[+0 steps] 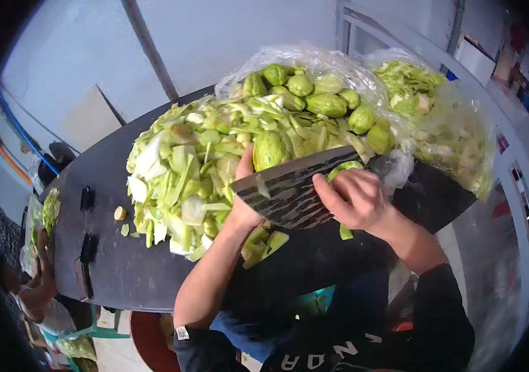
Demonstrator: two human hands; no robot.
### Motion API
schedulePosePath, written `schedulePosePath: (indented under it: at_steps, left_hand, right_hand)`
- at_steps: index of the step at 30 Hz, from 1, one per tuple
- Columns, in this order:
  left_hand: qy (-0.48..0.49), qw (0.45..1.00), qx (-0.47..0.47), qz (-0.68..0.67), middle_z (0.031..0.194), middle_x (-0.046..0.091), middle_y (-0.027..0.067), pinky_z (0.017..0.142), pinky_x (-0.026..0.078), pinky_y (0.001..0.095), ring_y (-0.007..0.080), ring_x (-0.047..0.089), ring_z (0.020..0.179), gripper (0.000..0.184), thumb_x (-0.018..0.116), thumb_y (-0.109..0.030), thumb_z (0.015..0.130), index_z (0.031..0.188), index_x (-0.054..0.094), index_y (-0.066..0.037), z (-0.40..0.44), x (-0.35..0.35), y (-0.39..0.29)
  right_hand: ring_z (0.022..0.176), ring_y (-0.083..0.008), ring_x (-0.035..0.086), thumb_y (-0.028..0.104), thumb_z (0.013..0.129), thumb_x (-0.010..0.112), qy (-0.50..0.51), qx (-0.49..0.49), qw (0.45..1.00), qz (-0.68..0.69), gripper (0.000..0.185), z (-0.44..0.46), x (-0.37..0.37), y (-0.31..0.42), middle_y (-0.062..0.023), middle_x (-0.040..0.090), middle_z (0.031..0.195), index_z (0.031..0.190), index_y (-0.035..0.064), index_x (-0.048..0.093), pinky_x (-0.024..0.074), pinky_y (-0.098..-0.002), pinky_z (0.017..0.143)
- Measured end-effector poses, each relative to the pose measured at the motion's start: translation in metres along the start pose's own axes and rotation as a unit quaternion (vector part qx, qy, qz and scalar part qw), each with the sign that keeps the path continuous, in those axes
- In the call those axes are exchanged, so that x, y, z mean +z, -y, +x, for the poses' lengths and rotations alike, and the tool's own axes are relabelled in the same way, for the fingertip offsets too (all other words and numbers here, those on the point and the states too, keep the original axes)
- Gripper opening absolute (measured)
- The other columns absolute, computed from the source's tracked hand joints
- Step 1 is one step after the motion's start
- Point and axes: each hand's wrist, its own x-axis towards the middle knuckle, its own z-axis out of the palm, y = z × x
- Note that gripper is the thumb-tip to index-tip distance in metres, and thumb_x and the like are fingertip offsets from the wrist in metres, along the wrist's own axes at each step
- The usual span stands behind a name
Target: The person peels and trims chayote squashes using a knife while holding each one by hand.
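Note:
My right hand (pixel 357 198) is closed around the right end of a broad cleaver (pixel 295 189), its dark blade streaked with a wavy pattern. A curl of green (pixel 344 168) shows by the fingers; I cannot tell whether it is peel or part of the handle. Behind the blade, my left hand (pixel 247 208) grips a green chayote (pixel 271 150), one finger up along its left side. The blade hides most of those fingers and the chayote's lower part. Beside both hands lies a large heap of cut chayote pieces and peel (pixel 184 167).
Whole chayotes (pixel 326 105) lie in an opened clear plastic bag (pixel 345 65) at the back. Another bag of green strips (pixel 457 136) stands right, by a metal rail (pixel 500 136). Dark objects (pixel 89 248) lie on the black table (pixel 146 279). Another person (pixel 44 297) works at far left.

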Motion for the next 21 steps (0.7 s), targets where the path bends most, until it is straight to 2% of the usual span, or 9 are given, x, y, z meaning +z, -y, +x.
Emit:
schedulePosePath:
  at_steps: [7, 12, 14, 15, 16, 18, 19, 20, 21]
  left_hand:
    - [-0.003, 0.998, 0.062, -0.013, 0.132, 0.055, 0.0183, 0.098, 0.05, 0.0372, 0.0228, 0.059, 0.115, 0.088, 0.069, -0.006, 0.088, 0.154, 0.011, -0.003, -0.019, -0.029, -0.01]
    - [-0.046, 0.996, 0.071, -0.037, 0.121, 0.061, 0.0115, 0.093, 0.051, 0.0334, 0.018, 0.06, 0.109, 0.076, 0.075, -0.006, 0.08, 0.143, 0.032, 0.0, -0.027, -0.028, -0.027]
    - [-0.085, 0.993, 0.082, -0.006, 0.097, 0.065, 0.0089, 0.064, 0.053, 0.0275, 0.0145, 0.063, 0.075, 0.062, 0.076, -0.007, 0.081, 0.132, 0.04, 0.0, -0.022, -0.025, -0.036]
    - [-0.066, 0.997, -0.027, -0.04, 0.09, 0.064, 0.008, 0.053, 0.05, 0.0259, 0.0131, 0.061, 0.063, 0.058, 0.076, -0.007, 0.082, 0.128, 0.042, -0.001, -0.025, -0.017, -0.062]
    - [-0.072, 0.997, 0.016, -0.007, 0.079, 0.061, 0.0056, 0.041, 0.041, 0.0247, 0.011, 0.052, 0.047, 0.053, 0.076, -0.008, 0.084, 0.125, 0.043, -0.002, -0.024, -0.014, -0.059]
    - [-0.059, 0.998, 0.015, -0.003, 0.08, 0.061, 0.0058, 0.042, 0.042, 0.0247, 0.0111, 0.053, 0.049, 0.054, 0.076, -0.008, 0.083, 0.126, 0.043, -0.002, -0.023, -0.012, -0.062]
    - [-0.056, 0.998, 0.001, -0.009, 0.082, 0.062, 0.0059, 0.043, 0.043, 0.0248, 0.0111, 0.054, 0.05, 0.054, 0.076, -0.009, 0.083, 0.126, 0.043, -0.002, -0.024, -0.011, -0.06]
    - [-0.083, 0.996, 0.0, 0.011, 0.091, 0.063, 0.0082, 0.048, 0.047, 0.0266, 0.0131, 0.06, 0.062, 0.057, 0.076, -0.009, 0.084, 0.129, 0.042, -0.002, -0.022, -0.013, -0.057]
    - [-0.082, 0.996, -0.004, -0.032, 0.109, 0.061, 0.0138, 0.059, 0.057, 0.0324, 0.02, 0.065, 0.086, 0.063, 0.075, -0.008, 0.085, 0.135, 0.037, -0.002, -0.016, -0.016, -0.056]
  right_hand:
    - [0.054, -0.0144, 0.055, 0.004, 0.074, 0.064, 0.0, -0.055, 0.998, 0.02, 0.035, 0.041, 0.025, 0.014, -0.0018, 0.05, 0.067, 0.109, 0.0023, 0.065, 0.0489, -0.0279, 0.047]
    - [0.054, -0.0156, 0.055, 0.005, 0.075, 0.064, -0.015, -0.078, 0.996, 0.033, 0.034, 0.053, 0.039, 0.016, -0.0022, 0.05, 0.066, 0.109, 0.0025, 0.065, 0.0489, -0.0288, 0.048]
    - [0.058, -0.0242, 0.063, 0.004, 0.078, 0.064, -0.004, 0.008, 0.999, 0.043, 0.027, 0.054, 0.058, -0.007, -0.0085, 0.057, 0.068, 0.105, 0.0034, 0.062, 0.0514, -0.0355, 0.05]
    - [0.061, -0.0285, 0.065, 0.005, 0.079, 0.063, 0.025, 0.078, 0.996, 0.046, 0.024, 0.044, 0.073, -0.024, -0.0115, 0.061, 0.07, 0.104, 0.0039, 0.06, 0.0523, -0.0389, 0.052]
    - [0.061, -0.0285, 0.065, 0.005, 0.079, 0.063, 0.021, 0.082, 0.995, 0.043, 0.024, 0.031, 0.074, -0.029, -0.0115, 0.061, 0.07, 0.104, 0.0039, 0.06, 0.0523, -0.0389, 0.052]
    - [0.073, -0.036, 0.068, 0.006, 0.08, 0.066, 0.108, 0.25, 0.961, 0.041, 0.028, 0.028, 0.074, -0.046, -0.0185, 0.068, 0.082, 0.108, 0.0039, 0.061, 0.0535, -0.0426, 0.062]
    - [0.073, -0.036, 0.068, 0.006, 0.08, 0.066, 0.107, 0.246, 0.962, 0.041, 0.028, 0.025, 0.076, -0.051, -0.0185, 0.068, 0.082, 0.108, 0.0039, 0.061, 0.0535, -0.0426, 0.062]
    - [0.072, -0.0364, 0.067, 0.007, 0.081, 0.066, 0.086, 0.22, 0.971, 0.041, 0.026, 0.024, 0.071, -0.05, -0.0165, 0.068, 0.081, 0.106, 0.005, 0.059, 0.0534, -0.0441, 0.06]
    - [0.071, -0.0368, 0.067, 0.008, 0.081, 0.067, 0.066, 0.202, 0.976, 0.043, 0.025, 0.02, 0.066, -0.046, -0.0146, 0.068, 0.08, 0.105, 0.0062, 0.057, 0.0533, -0.0456, 0.058]
